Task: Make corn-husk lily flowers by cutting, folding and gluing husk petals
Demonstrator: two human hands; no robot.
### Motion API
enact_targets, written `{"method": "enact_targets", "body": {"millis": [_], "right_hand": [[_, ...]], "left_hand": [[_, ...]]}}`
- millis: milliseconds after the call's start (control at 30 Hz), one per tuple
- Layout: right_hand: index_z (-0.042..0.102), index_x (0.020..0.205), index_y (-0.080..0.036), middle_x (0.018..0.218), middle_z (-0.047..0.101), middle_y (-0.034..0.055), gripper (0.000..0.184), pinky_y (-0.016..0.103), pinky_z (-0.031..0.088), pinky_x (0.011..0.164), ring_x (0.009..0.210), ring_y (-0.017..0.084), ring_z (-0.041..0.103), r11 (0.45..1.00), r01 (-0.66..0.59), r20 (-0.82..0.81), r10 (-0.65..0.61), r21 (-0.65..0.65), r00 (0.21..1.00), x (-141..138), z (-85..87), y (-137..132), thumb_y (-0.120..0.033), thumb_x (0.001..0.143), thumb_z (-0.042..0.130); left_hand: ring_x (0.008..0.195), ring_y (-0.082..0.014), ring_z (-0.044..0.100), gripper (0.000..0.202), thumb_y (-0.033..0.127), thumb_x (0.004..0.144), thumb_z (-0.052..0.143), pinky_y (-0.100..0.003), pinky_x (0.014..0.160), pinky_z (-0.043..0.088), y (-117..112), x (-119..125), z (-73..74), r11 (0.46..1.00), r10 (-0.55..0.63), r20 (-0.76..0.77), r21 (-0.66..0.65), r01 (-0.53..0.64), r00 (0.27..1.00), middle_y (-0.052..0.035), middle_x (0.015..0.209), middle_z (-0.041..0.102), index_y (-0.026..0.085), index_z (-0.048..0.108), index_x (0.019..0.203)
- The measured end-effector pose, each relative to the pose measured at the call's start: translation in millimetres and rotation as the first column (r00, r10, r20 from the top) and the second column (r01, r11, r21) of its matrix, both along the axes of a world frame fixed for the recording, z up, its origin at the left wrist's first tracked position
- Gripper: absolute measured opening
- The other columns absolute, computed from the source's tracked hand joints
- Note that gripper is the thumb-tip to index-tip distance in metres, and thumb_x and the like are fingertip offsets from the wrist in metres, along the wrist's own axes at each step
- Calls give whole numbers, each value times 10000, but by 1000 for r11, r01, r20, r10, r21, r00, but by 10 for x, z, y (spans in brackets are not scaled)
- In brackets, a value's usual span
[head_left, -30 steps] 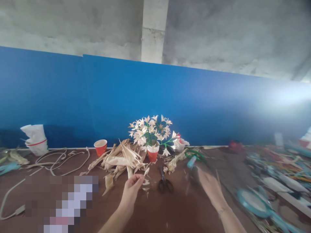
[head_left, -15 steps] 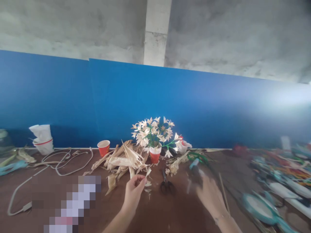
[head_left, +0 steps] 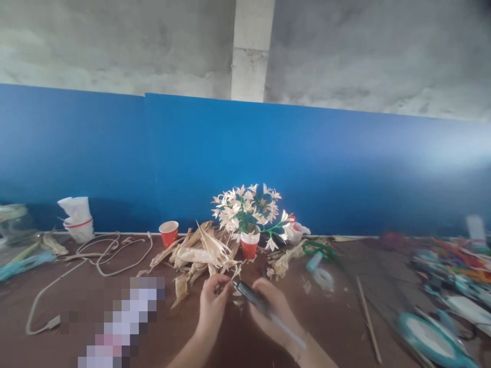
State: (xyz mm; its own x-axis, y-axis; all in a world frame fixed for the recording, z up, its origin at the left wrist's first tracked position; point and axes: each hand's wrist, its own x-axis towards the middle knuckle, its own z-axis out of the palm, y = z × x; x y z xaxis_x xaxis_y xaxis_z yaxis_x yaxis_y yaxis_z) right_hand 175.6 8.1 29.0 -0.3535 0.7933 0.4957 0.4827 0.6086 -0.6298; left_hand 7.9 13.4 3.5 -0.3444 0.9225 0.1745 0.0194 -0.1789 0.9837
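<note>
My left hand (head_left: 213, 302) is closed in a pinch on a small pale husk piece, just in front of a pile of dried husks (head_left: 199, 253) on the brown table (head_left: 337, 327). My right hand (head_left: 274, 313) is wrapped round a dark slender tool (head_left: 249, 294) whose tip points at the left fingertips. The two hands are close together, almost touching. Behind them stands a red and white cup (head_left: 249, 247) with a bunch of pale handmade flowers (head_left: 249, 207) on green stems.
A red cup (head_left: 169, 233) stands at the back, white stacked cups (head_left: 79, 225) at the far left, and a white cable (head_left: 103, 255) loops between them. A blue-capped item (head_left: 314, 261), a tape roll (head_left: 324, 278), a thin stick (head_left: 368, 317) and blurred coloured clutter (head_left: 452, 286) lie to the right.
My right hand has come back from the right side of the table to the left hand, now with the dark tool in it. The left hand has stayed pinched on the husk piece.
</note>
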Motion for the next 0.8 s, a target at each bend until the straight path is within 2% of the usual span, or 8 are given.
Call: {"method": "enact_targets", "body": {"millis": [300,533,800], "right_hand": [[443,712,-205,717,483,-4,140,220,388,581,641,135,493,995,92,36,-94,45,995,-41,-193,29,-83,664,493],[435,691,-203,696,466,-8,137,221,380,569,612,126,470,991,103,21,-105,84,994,-47,-207,39,-78,667,485],[396,676,-206,688,443,-15,149,223,363,559,606,126,466,993,104,59,-108,61,992,-48,-167,16,-85,662,482]], "left_hand": [[625,-181,569,327,477,604,682,-251,558,442,-1,30,-34,999,-9,-17,32,10,1000,-46,683,649,158,667,675],[591,-166,551,363,506,577,690,-240,537,433,-17,46,1,1000,-6,1,21,6,1000,-35,644,625,153,665,657],[593,-165,547,355,498,601,677,-238,540,425,-19,37,6,1000,-23,-23,12,23,999,-36,652,622,150,665,665]]}}
